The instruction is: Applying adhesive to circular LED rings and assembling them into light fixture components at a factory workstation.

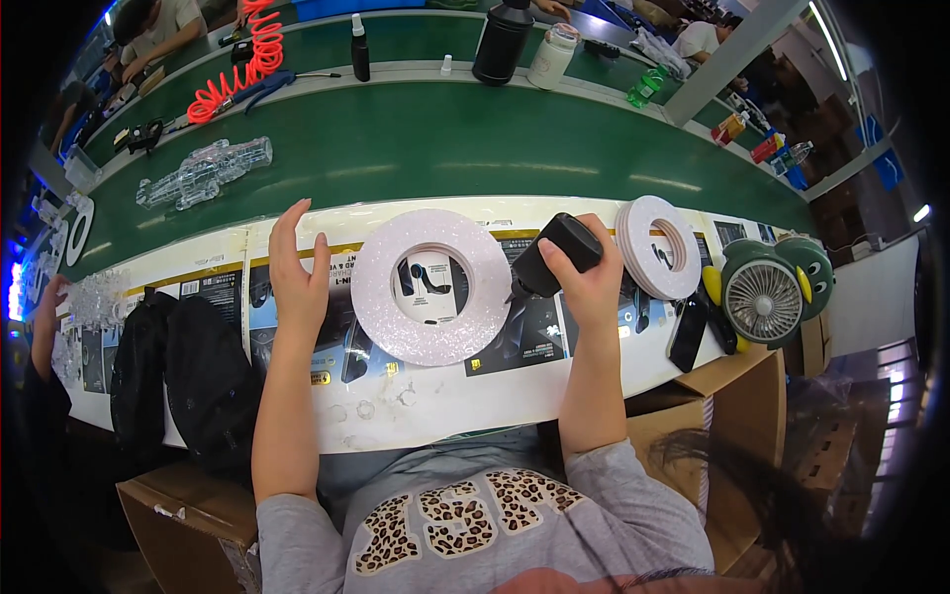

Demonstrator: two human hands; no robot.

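A glittery white ring (377, 297) lies flat on the printed sheets in front of me, its round hole showing the sheet below. My right hand (594, 277) grips a black squeeze bottle (572, 244), tilted so that its narrow tip points down at the ring's right edge. Whether the tip touches the ring, I cannot tell. My left hand (297, 272) is raised just left of the ring, fingers apart and holding nothing. Beyond my right hand sits a stack of similar white rings (630, 243).
A green fan (762, 302) and a black phone (690, 335) are at the right. Black bags (208, 366) lie left, near another person's hand (47, 307). Farther back are a clear plastic piece (208, 173), a red coiled hose (262, 54), a black bottle (503, 45) and a white jar (553, 57).
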